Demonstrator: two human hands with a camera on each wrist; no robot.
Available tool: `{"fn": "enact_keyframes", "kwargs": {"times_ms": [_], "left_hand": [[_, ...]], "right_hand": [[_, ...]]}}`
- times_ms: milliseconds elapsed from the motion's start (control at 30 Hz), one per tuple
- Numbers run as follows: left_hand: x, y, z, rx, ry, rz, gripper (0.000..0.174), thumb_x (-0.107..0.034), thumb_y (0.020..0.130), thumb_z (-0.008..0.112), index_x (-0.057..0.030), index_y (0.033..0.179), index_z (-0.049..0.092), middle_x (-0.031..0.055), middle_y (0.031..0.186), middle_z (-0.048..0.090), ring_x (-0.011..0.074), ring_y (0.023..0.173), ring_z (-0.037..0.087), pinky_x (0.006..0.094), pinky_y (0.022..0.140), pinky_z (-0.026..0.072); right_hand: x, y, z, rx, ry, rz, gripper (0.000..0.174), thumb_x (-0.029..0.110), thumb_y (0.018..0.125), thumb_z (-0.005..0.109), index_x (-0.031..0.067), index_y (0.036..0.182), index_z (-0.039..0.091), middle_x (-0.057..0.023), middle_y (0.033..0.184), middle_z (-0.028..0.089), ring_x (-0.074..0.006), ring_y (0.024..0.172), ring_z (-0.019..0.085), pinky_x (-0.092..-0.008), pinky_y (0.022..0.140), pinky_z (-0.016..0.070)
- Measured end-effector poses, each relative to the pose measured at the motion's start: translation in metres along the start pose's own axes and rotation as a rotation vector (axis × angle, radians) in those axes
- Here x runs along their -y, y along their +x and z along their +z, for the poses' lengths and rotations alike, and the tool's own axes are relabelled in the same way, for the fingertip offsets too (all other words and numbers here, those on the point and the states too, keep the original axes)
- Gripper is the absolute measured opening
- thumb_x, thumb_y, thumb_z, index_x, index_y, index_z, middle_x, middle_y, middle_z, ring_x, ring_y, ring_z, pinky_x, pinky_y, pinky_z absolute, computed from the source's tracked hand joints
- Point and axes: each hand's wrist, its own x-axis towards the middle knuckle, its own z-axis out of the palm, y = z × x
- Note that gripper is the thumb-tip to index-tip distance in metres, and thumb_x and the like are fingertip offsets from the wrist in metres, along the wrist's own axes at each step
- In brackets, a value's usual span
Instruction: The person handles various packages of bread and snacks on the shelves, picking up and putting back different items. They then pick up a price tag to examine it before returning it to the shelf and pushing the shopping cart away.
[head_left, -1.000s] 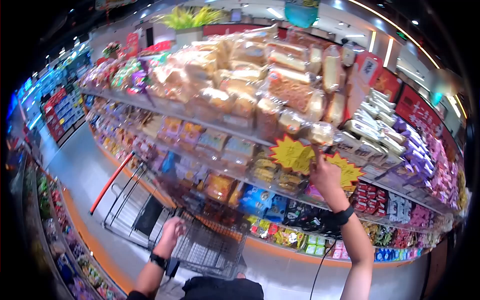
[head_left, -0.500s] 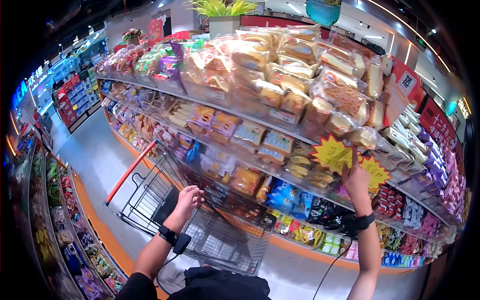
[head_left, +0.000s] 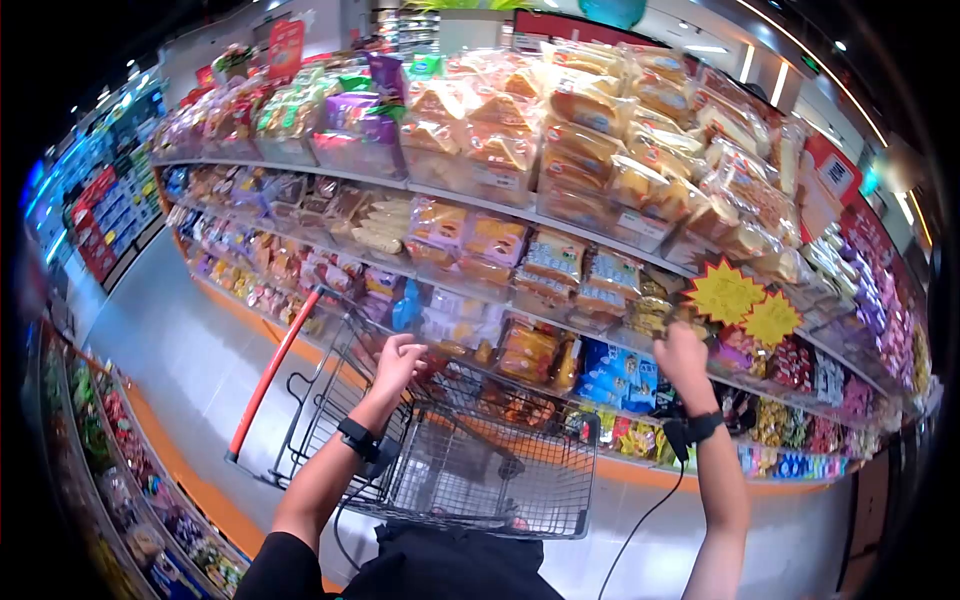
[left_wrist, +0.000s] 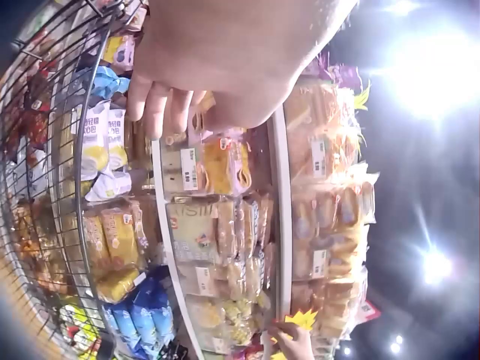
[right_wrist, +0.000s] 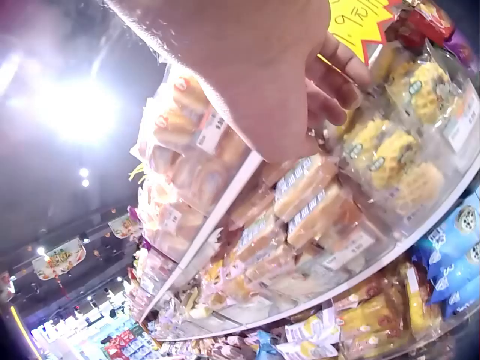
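In the head view the right hand (head_left: 682, 357) is by the middle shelf, just below the yellow starburst price signs (head_left: 722, 292). Its fingers are loosely bent with nothing seen in them; the right wrist view puts the hand (right_wrist: 247, 75) beside bagged yellow pastries (right_wrist: 382, 154). Over the cart (head_left: 480, 462), the left hand (head_left: 396, 366) hangs with relaxed fingers and holds nothing. The left wrist view has that hand (left_wrist: 217, 67) in front of shelves of wrapped bread (left_wrist: 196, 232).
The cart's red handle (head_left: 276, 375) points up and left. Upper shelves carry packed bread (head_left: 585, 130); blue bags (head_left: 615, 375) lie lower down. Another stocked shelf (head_left: 110, 460) runs along the left, with grey floor (head_left: 165, 310) between. A cable (head_left: 640, 530) hangs from the right wrist.
The right hand has dropped from the yellow signs, its pointing finger now bent. The view has shifted along the shelves, and the cart appears further right.
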Motion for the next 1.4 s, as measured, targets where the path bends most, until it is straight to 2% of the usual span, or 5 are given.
{"fn": "enact_keyframes", "kwargs": {"times_ms": [200, 333, 633, 1000, 1400], "left_hand": [[0.037, 0.049, 0.024, 0.223, 0.313, 0.449, 0.049, -0.012, 0.089, 0.06, 0.0002, 0.133, 0.04, 0.0123, 0.124, 0.053, 0.0152, 0.103, 0.054, 0.0279, 0.084, 0.047], [0.026, 0.043, 0.032, 0.349, 0.499, 0.509, 0.063, -0.022, 0.087, 0.063, 0.0026, 0.138, 0.035, 0.0213, 0.14, 0.039, 0.0261, 0.131, 0.038, 0.035, 0.107, 0.0297], [0.008, 0.058, 0.061, 0.387, 0.75, 0.588, 0.069, -0.028, 0.082, 0.064, 0.001, 0.138, 0.034, 0.0315, 0.142, 0.03, 0.0401, 0.134, 0.029, 0.0395, 0.109, 0.0274], [0.011, 0.108, 0.069, 0.277, 0.938, 0.819, 0.066, -0.023, 0.079, 0.065, 0.0002, 0.134, 0.037, 0.0265, 0.13, 0.044, 0.0433, 0.113, 0.047, 0.0457, 0.096, 0.0401], [0.001, 0.112, 0.086, 0.3, 0.867, 0.722, 0.066, -0.018, 0.079, 0.064, 0.0012, 0.136, 0.035, 0.0246, 0.138, 0.039, 0.0404, 0.123, 0.042, 0.0418, 0.101, 0.037]], "right_hand": [[-0.005, 0.0, 0.052, 0.451, -0.087, 0.024, 0.041, 0.028, 0.076, 0.06, 0.0073, 0.111, 0.058, -0.022, 0.11, 0.06, -0.0397, 0.093, 0.062, -0.0472, 0.079, 0.0504], [-0.018, -0.002, 0.094, 0.393, -0.029, -0.019, 0.066, 0.026, 0.077, 0.06, 0.0186, 0.139, 0.038, -0.0188, 0.146, 0.029, -0.037, 0.112, 0.054, -0.0437, 0.092, 0.0475], [0.035, 0.019, 0.144, 0.164, 0.059, 0.029, 0.055, 0.017, 0.078, 0.058, 0.0218, 0.132, 0.044, -0.0123, 0.132, 0.046, -0.0342, 0.098, 0.06, -0.0443, 0.079, 0.0517], [0.048, 0.037, 0.188, -0.28, 0.032, -0.08, 0.019, 0.013, 0.083, 0.051, 0.0118, 0.099, 0.062, -0.0137, 0.071, 0.064, -0.0345, 0.06, 0.063, -0.0447, 0.052, 0.0501], [0.053, 0.066, 0.179, -0.082, -0.095, -0.185, 0.021, 0.009, 0.079, 0.05, 0.004, 0.089, 0.068, -0.0181, 0.086, 0.067, -0.0321, 0.078, 0.067, -0.0429, 0.066, 0.054]]}}
